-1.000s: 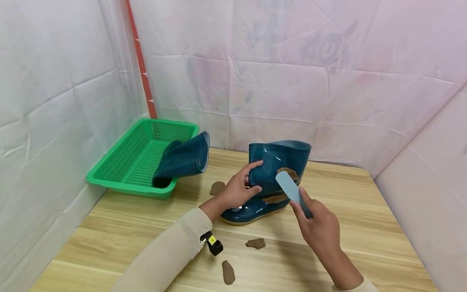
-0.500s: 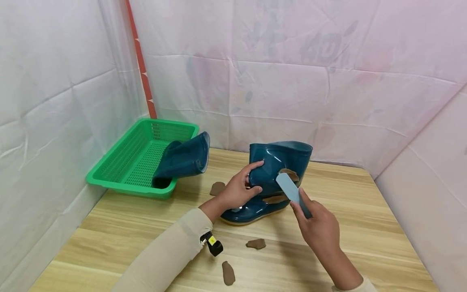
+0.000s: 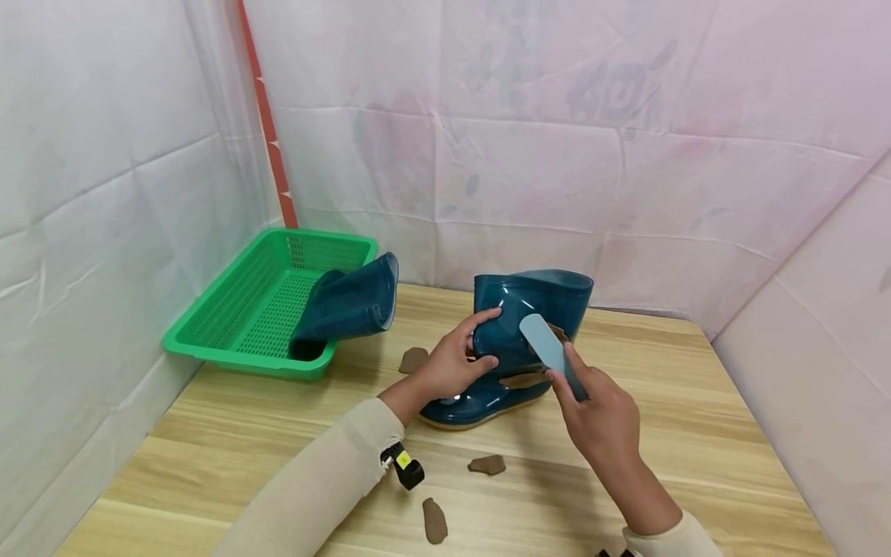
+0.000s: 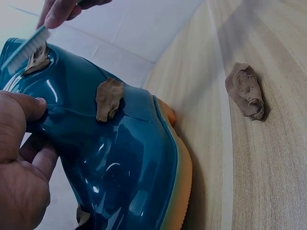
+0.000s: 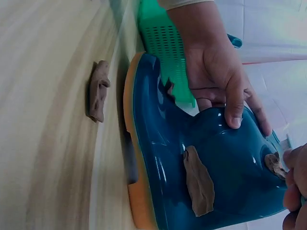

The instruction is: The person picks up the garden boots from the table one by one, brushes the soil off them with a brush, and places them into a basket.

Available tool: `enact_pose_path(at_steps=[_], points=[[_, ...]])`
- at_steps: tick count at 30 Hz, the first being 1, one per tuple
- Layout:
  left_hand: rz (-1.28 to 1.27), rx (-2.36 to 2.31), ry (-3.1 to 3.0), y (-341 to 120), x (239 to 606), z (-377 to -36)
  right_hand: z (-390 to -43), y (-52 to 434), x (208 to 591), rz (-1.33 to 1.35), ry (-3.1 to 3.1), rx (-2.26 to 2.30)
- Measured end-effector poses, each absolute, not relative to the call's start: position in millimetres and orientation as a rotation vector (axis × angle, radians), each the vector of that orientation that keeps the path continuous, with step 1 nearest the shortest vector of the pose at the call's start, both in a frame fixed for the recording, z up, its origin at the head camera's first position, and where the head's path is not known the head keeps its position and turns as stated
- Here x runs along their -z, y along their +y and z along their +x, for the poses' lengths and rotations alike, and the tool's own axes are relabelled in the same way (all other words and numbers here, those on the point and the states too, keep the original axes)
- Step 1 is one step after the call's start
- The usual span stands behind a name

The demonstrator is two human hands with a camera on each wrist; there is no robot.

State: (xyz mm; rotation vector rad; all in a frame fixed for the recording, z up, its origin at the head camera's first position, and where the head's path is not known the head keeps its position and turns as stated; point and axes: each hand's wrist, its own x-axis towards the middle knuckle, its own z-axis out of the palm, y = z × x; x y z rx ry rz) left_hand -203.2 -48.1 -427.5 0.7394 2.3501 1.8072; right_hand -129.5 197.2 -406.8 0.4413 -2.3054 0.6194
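Note:
A dark blue rubber boot [image 3: 501, 291] stands upright on the table, its sole tan. My left hand [image 3: 455, 363] grips the front of its shaft, thumb on the near side. In my right hand [image 3: 604, 414] is a pale blue brush [image 3: 543, 340], held by the handle. White bristles [image 4: 25, 53] show in the left wrist view, right at a brown clay-like patch [image 4: 38, 62] high on the shaft. Another brown patch [image 4: 109, 99] sticks lower down, near the ankle. In the right wrist view, the brush is mostly hidden behind my right fingers [image 5: 293, 191].
A green plastic basket [image 3: 209, 350] stands at the left with a second blue boot [image 3: 348, 302] leaning over its edge. Loose brown pieces lie on the table: one near the basket [image 3: 414, 360], others in front of the boot [image 3: 487, 464] and nearer me [image 3: 435, 521].
The brush and my right hand have shifted slightly up and left, covering more of the upper brown patch. My left hand keeps its grip on the boot.

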Motion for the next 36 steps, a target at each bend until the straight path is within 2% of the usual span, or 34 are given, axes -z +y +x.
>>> enact_pose_path(at_steps=[15,26,36], points=[[0.777,-1.82,2.353,-48.2,428.4,-204.3,-113.7,207.5,411.8,0.364,-2.378,-0.609],[0.738,-1.812,2.36,-48.5,428.9,-202.3,-125.6,191.9,402.4,0.42,-2.346,-0.562],[0.745,-1.834,2.359,-48.2,429.4,-203.7,-115.3,203.4,408.1,0.362,-2.376,-0.562]])
